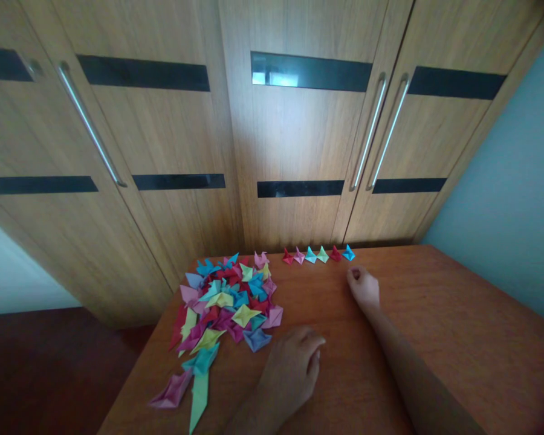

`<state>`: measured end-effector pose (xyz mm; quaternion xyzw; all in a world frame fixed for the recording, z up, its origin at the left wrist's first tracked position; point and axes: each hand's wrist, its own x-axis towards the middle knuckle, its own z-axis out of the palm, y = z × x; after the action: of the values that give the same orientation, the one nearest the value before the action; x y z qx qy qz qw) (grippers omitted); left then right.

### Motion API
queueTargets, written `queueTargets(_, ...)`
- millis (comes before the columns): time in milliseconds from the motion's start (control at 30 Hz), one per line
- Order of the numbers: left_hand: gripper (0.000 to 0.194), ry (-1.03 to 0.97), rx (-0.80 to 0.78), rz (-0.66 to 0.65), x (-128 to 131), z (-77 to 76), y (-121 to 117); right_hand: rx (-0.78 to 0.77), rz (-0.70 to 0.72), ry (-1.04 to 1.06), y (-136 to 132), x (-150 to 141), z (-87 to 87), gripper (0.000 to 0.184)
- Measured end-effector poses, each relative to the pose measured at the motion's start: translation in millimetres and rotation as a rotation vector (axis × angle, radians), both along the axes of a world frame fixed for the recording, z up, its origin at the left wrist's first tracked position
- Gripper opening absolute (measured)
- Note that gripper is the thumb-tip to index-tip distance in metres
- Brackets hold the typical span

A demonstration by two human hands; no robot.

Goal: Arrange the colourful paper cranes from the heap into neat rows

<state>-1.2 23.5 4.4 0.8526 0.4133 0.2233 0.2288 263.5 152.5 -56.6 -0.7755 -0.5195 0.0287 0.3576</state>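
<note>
A row of small folded-paper pieces stands along the table's back edge, ending on the right with a blue origami piece (349, 253). Just below that end, my right hand (365, 288) rests on the table, fingers curled in and nothing visible in them. My left hand (292, 365) is nearer to me, loosely bent, with a small gap between thumb and forefinger and nothing seen between them. To its left lies a heaped pile of colourful origami pieces (233, 317), with a blue-violet origami piece (257, 339) closest to the hand.
The brown wooden table (344, 374) stands against a wooden wardrobe (299, 139) with long metal handles. A pink folded piece (172, 389) and a light green paper strip (199, 402) lie near the table's left edge. A pale blue wall (503, 211) borders the right side.
</note>
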Motion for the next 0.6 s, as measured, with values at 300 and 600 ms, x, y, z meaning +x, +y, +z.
queueTargets(300, 0.023, 0.264, 0.223, 0.351, -78, 38.7, 19, 0.050, 0.347, 0.108, -47, -37, -2.3, 0.020)
queueTargets(600, 0.027, 0.195, 0.152, 0.265, -118, 21.2, 7, 0.043, 0.353, 0.119, -52, -38, 3.6, 0.021)
